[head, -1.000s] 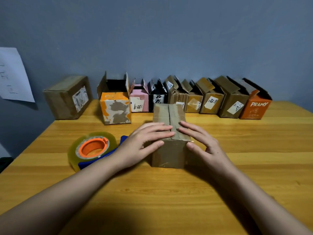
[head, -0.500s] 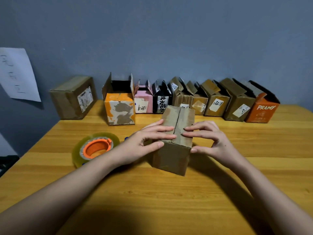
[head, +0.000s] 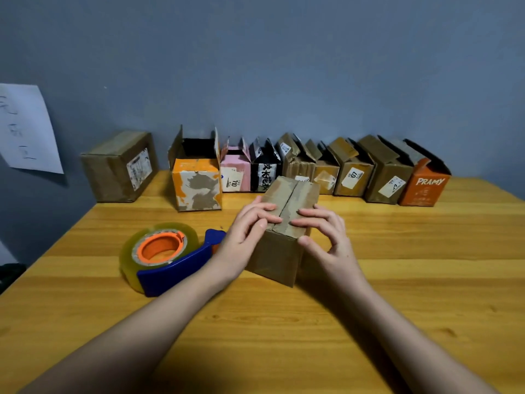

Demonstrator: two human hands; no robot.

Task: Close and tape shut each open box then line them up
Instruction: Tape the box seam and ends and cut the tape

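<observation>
From the head view, both the left hand (head: 246,234) and right hand (head: 326,237) press curled fingers (head: 267,207) on the closed flaps of a brown box (head: 279,251) mid-tabletop (head: 397,280), before a row including an orange box (head: 424,184) reading "PRAMY" and a label (head: 353,176) reading "07".

Wooden desk (head: 397,322). On it: brown box (head: 279,251) at centre, tape dispenser (head: 162,255) to its left, closed box (head: 119,167) back left, row of open boxes (head: 312,172) along the wall.
</observation>
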